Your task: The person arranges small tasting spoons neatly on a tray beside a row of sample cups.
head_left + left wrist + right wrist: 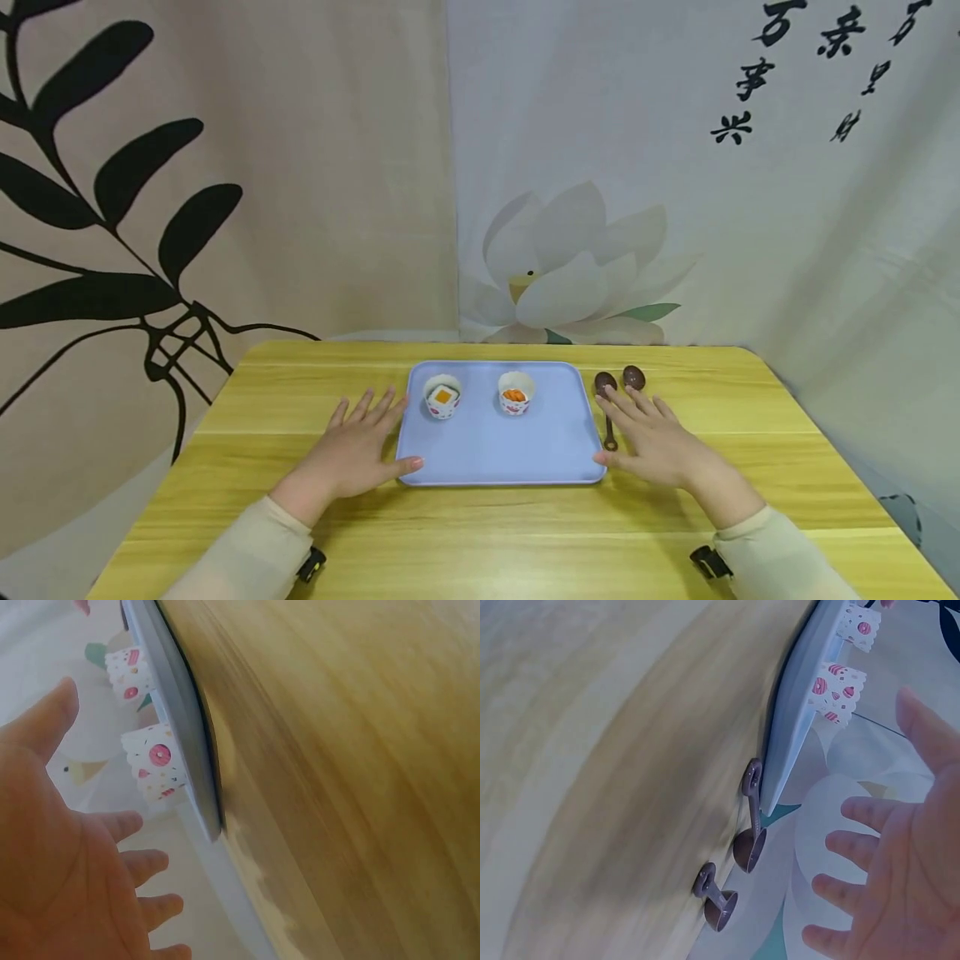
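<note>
A light blue tray [495, 458] lies on the wooden table. On it stand two patterned paper cups: the left cup [442, 397] holds a white piece with an orange square on top, the right cup [516, 393] small orange pieces. My left hand [352, 454] is spread at the tray's left edge, palm down, holding nothing. At the right edge my right hand [656, 442] is likewise spread, its fingers over a long-handled brown measuring spoon [751, 817], partly hidden in the head view. A shorter brown measuring spoon [716, 898] lies beside it.
The wooden table [480, 542] ends at a back edge against a hanging cloth [337, 208] printed with leaves, a lotus and characters. Both wrists carry dark strap devices, one on the left wrist [311, 565] and one on the right wrist [710, 562].
</note>
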A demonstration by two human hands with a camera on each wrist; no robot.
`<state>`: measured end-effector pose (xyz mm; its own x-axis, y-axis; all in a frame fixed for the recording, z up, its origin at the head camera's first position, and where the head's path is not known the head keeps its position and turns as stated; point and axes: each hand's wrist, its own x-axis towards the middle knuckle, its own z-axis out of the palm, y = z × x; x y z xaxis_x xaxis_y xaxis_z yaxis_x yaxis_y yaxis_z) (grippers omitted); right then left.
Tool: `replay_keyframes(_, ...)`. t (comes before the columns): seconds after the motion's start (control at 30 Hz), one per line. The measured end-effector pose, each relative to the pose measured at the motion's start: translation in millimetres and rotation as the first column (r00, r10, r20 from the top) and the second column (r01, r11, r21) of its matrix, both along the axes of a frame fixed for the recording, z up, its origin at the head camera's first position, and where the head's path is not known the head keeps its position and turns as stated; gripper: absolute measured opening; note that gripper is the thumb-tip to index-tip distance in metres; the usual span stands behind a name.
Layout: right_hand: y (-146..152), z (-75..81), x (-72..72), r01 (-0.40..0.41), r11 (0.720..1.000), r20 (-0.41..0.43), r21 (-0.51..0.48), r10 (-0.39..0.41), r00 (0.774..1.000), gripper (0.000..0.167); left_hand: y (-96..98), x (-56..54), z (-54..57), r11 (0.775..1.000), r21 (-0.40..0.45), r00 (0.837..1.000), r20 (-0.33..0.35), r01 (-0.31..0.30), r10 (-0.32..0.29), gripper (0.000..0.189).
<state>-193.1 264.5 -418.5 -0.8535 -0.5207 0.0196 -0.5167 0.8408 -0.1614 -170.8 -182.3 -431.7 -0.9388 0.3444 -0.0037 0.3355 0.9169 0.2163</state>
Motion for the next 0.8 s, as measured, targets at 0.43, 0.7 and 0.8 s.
replay_keyframes(0.43,-7,-9.0,-4.3,-0.007,1.0,0.047,0.023,0.005,0.999,0.09,4.4,-5.3,-4.3,0.999,-0.019,0.999,0.041,0.025,-0.025,0.097)
replay_keyframes(0.7,-10,-12.6,-4.8,-0.014,0.999,0.07,0.042,0.011,0.997,0.092,5.6,-7.5,-5.8,0.999,-0.033,0.996,0.088,0.017,-0.014,0.1)
replay_keyframes(0.8,-10,-14.2,-5.3,-0.017,0.999,0.088,0.049,0.013,0.996,0.095,4.3,-6.8,-6.4,0.999,-0.035,0.995,0.102,0.015,-0.011,0.102)
